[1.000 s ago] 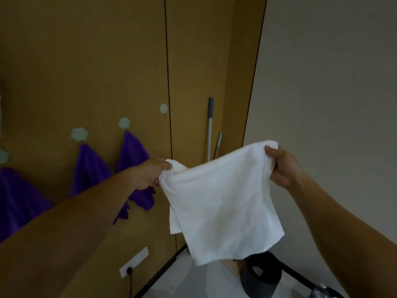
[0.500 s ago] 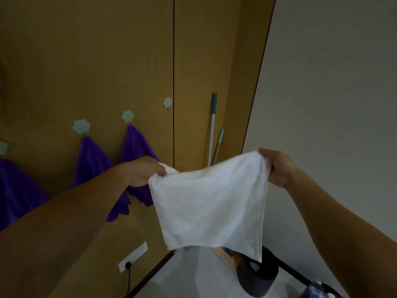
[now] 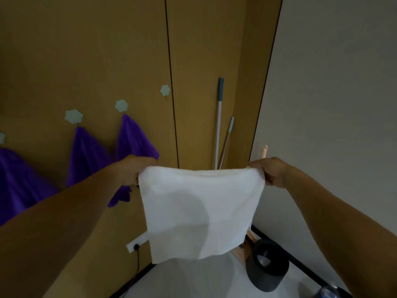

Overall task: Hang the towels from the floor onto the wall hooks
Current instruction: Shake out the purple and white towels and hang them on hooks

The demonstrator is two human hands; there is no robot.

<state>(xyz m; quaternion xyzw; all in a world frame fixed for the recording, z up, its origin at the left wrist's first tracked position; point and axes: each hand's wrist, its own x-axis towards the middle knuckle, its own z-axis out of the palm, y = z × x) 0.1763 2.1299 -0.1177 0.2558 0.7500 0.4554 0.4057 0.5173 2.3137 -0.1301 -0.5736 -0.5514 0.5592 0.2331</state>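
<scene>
The person is holding a white towel [image 3: 199, 209] spread out in front of the wooden wall. The left hand [image 3: 133, 171] is pinching its top corner at nine o'clock and the right hand [image 3: 272, 172] is pinching the corner at three o'clock. The rest of the cloth is hanging free.

Three purple towels [image 3: 86, 155] are already hanging from hooks, out at nine o'clock from the left hand, so most of the job looks done. One free hook [image 3: 165, 90] is waiting at about eleven o'clock above the white towel, well apart from it. This towel is likely going there next. The cloth is hiding much of the floor, so I cannot tell whether more towels are lying there.
</scene>
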